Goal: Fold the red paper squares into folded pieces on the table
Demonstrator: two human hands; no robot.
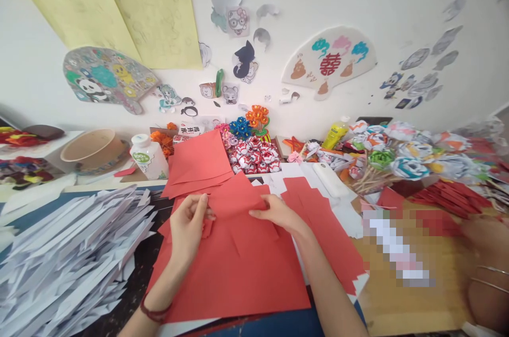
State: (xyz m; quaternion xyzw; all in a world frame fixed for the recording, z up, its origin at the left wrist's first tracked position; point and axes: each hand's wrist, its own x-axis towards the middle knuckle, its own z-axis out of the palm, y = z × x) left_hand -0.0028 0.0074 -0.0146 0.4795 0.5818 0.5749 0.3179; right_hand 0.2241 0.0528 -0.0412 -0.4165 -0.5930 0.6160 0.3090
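Note:
My left hand (189, 223) and my right hand (276, 212) both pinch a piece of red paper (234, 201) folded to a peak, held just above a stack of red paper sheets (238, 273) lying flat on the table. My left fingers grip its left edge, where a small torn flap hangs down. My right fingers press on its right edge. More red sheets (199, 162) lie behind, and others (318, 209) lie to the right.
A big heap of white folded paper strips (67, 262) fills the left. A white bottle (149, 155) and a paper bowl (93, 147) stand behind. Paper flowers (254, 156), a yellow glue bottle (335, 134), more flowers (409, 156). Another person's arm (487, 268) rests at right.

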